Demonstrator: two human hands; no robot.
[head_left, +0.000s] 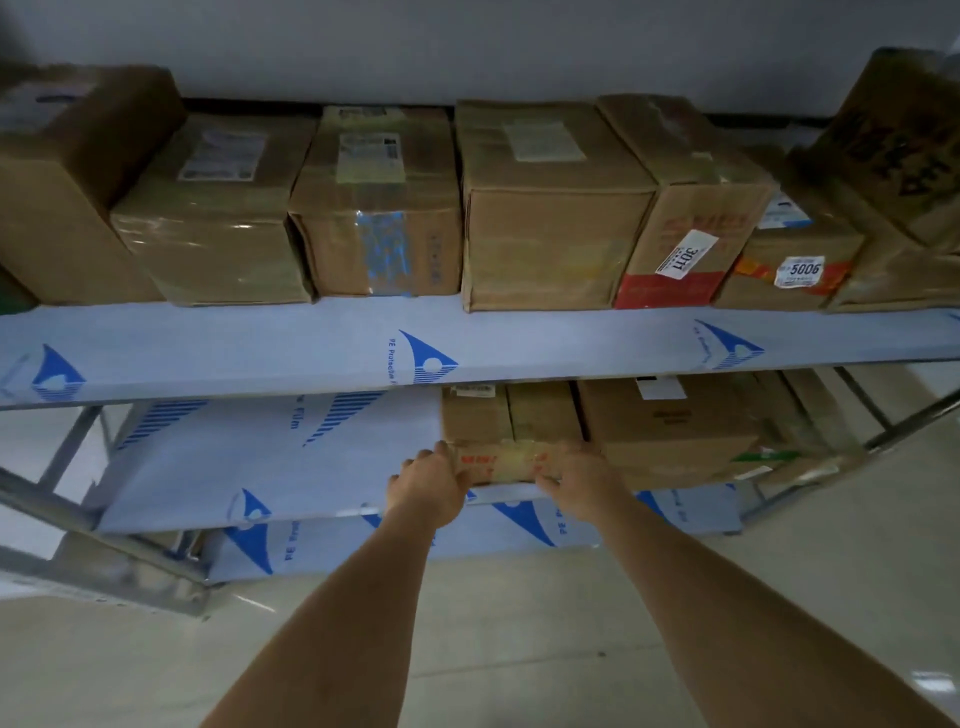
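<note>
A grey metal shelving rack (62, 499) fills the view, its boards wrapped in pale blue protective film printed with dark blue triangles. The upper shelf (311, 343) carries a row of brown cardboard cartons (550, 234) packed side by side, two of them with white number stickers. On the middle shelf (234, 467) below, right of its bare stretch, sits the brown cardboard box with red print on its taped front (511, 415). It stands at the shelf's front edge and touches a larger brown carton (670, 431) on its right. The left hand (431, 480) grips the box's left front corner with fingers curled round it, and the right hand (576, 480) grips the right front corner, fingers lying on the front face. The box looks stiff, square and taped shut. Its weight cannot be told, though a two-handed hold with outstretched arms suggests some load. The film under it is probably slick, so it should slide easily. The low front corners are a sound hold for sliding, but for a lift the fingers would better go under the bottom edge.
</note>
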